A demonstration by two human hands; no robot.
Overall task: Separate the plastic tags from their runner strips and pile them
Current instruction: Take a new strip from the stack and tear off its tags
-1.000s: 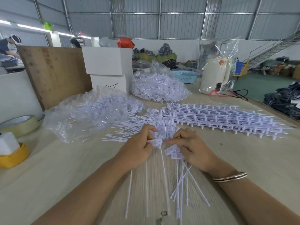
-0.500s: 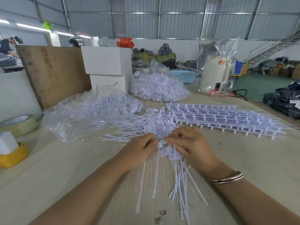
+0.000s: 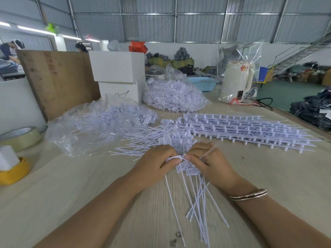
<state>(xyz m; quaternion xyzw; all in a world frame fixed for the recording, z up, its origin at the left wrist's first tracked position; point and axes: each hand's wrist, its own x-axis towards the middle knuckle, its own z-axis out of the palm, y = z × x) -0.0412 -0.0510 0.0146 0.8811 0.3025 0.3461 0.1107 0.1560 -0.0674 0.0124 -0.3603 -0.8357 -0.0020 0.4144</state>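
My left hand (image 3: 157, 163) pinches the flat head of one white plastic tag (image 3: 172, 159), whose long tail hangs down toward me. My right hand (image 3: 213, 162) grips a bunch of tags (image 3: 189, 170) by their heads, their tails fanning over the table. Thumbs of both hands meet at the tag heads. Just beyond the hands lies a loose pile of separated tags (image 3: 154, 138). Stacked strips of tags still on runners (image 3: 250, 129) lie to the right.
Two clear bags of tags, bag (image 3: 100, 122) at left and bag (image 3: 173, 97) behind, sit on the wooden table (image 3: 71, 185). A tape roll (image 3: 21, 136) and a yellow holder (image 3: 14, 170) are at far left. White boxes (image 3: 118, 72) and a bagged kettle (image 3: 236, 81) stand at the back.
Both hands have drawn a little nearer together and away from me, and the left hand's tag tail swung from left of centre toward the bunch. Fewer loose tails hang under the left hand.
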